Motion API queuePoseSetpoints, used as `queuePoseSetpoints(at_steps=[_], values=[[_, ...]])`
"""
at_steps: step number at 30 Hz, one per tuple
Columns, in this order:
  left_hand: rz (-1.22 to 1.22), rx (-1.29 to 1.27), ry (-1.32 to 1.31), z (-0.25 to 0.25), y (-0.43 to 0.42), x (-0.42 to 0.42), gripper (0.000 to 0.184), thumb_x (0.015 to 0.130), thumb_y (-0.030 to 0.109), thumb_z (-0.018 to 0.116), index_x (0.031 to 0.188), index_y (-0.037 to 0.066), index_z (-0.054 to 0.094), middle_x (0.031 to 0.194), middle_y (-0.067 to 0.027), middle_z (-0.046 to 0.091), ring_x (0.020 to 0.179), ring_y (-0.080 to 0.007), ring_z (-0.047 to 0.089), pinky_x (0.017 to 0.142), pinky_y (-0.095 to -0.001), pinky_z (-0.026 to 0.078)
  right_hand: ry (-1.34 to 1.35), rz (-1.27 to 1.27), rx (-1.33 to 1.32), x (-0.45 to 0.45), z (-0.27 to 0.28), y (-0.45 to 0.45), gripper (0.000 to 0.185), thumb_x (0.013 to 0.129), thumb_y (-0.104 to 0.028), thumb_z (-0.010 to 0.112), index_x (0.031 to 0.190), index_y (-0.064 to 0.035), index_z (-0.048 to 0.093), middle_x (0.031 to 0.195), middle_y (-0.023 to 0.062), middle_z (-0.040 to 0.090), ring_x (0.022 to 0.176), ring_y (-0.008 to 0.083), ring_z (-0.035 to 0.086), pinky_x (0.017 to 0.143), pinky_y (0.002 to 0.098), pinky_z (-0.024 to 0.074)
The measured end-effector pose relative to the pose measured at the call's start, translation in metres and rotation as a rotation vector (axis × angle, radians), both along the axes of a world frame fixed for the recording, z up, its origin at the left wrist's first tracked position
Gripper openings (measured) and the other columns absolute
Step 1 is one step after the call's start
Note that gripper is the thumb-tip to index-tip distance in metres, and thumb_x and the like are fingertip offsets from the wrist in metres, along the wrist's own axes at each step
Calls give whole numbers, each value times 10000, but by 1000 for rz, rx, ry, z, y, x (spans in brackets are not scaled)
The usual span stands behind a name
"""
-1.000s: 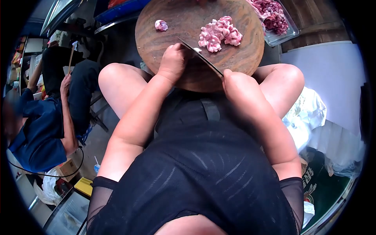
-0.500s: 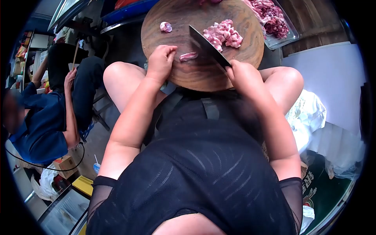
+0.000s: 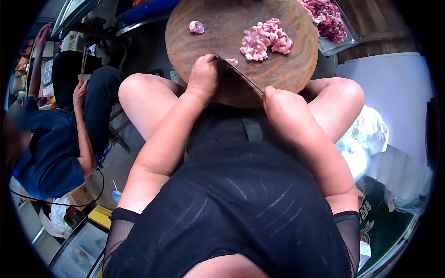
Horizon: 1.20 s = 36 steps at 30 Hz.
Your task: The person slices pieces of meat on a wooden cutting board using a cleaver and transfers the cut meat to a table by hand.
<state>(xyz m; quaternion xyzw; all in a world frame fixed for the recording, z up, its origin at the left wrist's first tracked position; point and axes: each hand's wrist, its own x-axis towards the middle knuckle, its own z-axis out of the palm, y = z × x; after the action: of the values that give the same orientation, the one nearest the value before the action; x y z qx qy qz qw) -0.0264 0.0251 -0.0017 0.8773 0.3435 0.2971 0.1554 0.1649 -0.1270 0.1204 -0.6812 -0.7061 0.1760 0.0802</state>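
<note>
A round wooden board (image 3: 194, 51) lies between my knees. My right hand (image 3: 280, 105) is closed on the handle of a knife (image 3: 243, 74), whose blade slants up and left, edge down, over the board. Close against the blade's left side, my left hand (image 3: 205, 74) has its fingers curled down; what they press or hold is hidden. A small piece of meat (image 3: 232, 61) shows just beyond the blade. A pile of cut pink meat (image 3: 264, 39) sits right of centre on the board, and one separate lump (image 3: 196, 27) lies at its upper left.
A clear tray (image 3: 348, 41) of darker meat stands beyond the board at the right. At the upper left is a blue container (image 3: 148, 10). A seated person (image 3: 55, 143) in dark blue holds a thin stick at the left. A white plastic bag (image 3: 366, 139) lies by my right knee.
The blade has come down from its raised, flatter pose to an upright one. My left hand has moved right, up to the blade, over the strip of meat. The other person has raised an arm.
</note>
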Motion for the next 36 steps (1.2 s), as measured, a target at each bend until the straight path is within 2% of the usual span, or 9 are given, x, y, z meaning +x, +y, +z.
queuePoseSetpoints(at_steps=[12, 14, 16, 18, 23, 29, 33, 35, 36], values=[[-35, -84, 30, 15, 0, -5, 251, 797, 103, 673, 1044, 68, 693, 1054, -169, 650, 978, -380, 619, 836, -449, 513, 34, 51, -131, -10, -15, 68, 184, 858, -102, 497, 884, 14, 637, 847, 250, 669, 821, 409, 667, 725, 495, 523], [65, -333, 39, 26, 0, -11, 310, 778, 123, 729, 1076, 56, 672, 1042, -168, 648, 973, -370, 619, 840, -444, 508, 34, -50, -231, 4, -6, 58, 218, 880, -120, 495, 925, 12, 662, 907, 250, 679, 881, 404, 666, 789, 488, 523], [96, -354, 62, 24, 2, -22, 397, 743, 130, 774, 1112, 49, 651, 1012, -162, 645, 949, -361, 621, 837, -432, 507, 122, -84, -178, 26, -12, 41, 232, 912, -167, 507, 916, 24, 640, 876, 262, 668, 868, 426, 650, 794, 504, 510], [7, -383, 74, 23, 2, -30, 479, 772, 102, 772, 1218, 35, 609, 945, -138, 601, 908, -265, 626, 827, -348, 515, 118, -143, -136, 39, -14, 23, 245, 923, -190, 513, 918, 24, 633, 864, 267, 664, 860, 434, 644, 791, 511, 504], [101, -459, 67, 30, 4, -16, 333, 807, 167, 760, 1103, 35, 681, 926, -123, 615, 894, -251, 631, 792, -329, 517, 129, -294, -20, 42, -13, -5, 262, 933, -216, 522, 907, 26, 619, 827, 271, 655, 829, 443, 637, 769, 524, 494], [56, -358, 222, 39, 2, -2, 178, 764, 199, 738, 759, 35, 669, 897, -142, 654, 832, -287, 642, 773, -355, 518, 97, -254, -61, 33, -12, -12, 257, 939, -210, 515, 874, 20, 608, 793, 265, 650, 790, 439, 640, 737, 519, 499], [15, -573, 215, 46, 2, 5, 96, 784, 111, 708, 844, 45, 672, 904, -119, 668, 800, -244, 661, 748, -311, 529, 103, -269, -34, 33, -18, -13, 255, 947, -207, 506, 877, 16, 607, 799, 261, 650, 791, 434, 641, 737, 522, 500], [-67, -864, -239, 29, 8, 8, 159, 797, -13, 651, 942, 51, 653, 899, -97, 672, 765, -203, 664, 740, -266, 534, 108, -284, -24, 34, -20, -15, 254, 948, -205, 503, 879, 16, 608, 804, 261, 651, 791, 434, 641, 738, 522, 501], [-111, -754, -379, 22, 10, 11, 242, 803, -95, 616, 998, 48, 635, 908, -87, 664, 798, -177, 661, 754, -247, 535, 109, -286, -22, 34, -21, -16, 253, 948, -205, 502, 876, 16, 605, 808, 261, 652, 793, 434, 641, 738, 520, 503]])
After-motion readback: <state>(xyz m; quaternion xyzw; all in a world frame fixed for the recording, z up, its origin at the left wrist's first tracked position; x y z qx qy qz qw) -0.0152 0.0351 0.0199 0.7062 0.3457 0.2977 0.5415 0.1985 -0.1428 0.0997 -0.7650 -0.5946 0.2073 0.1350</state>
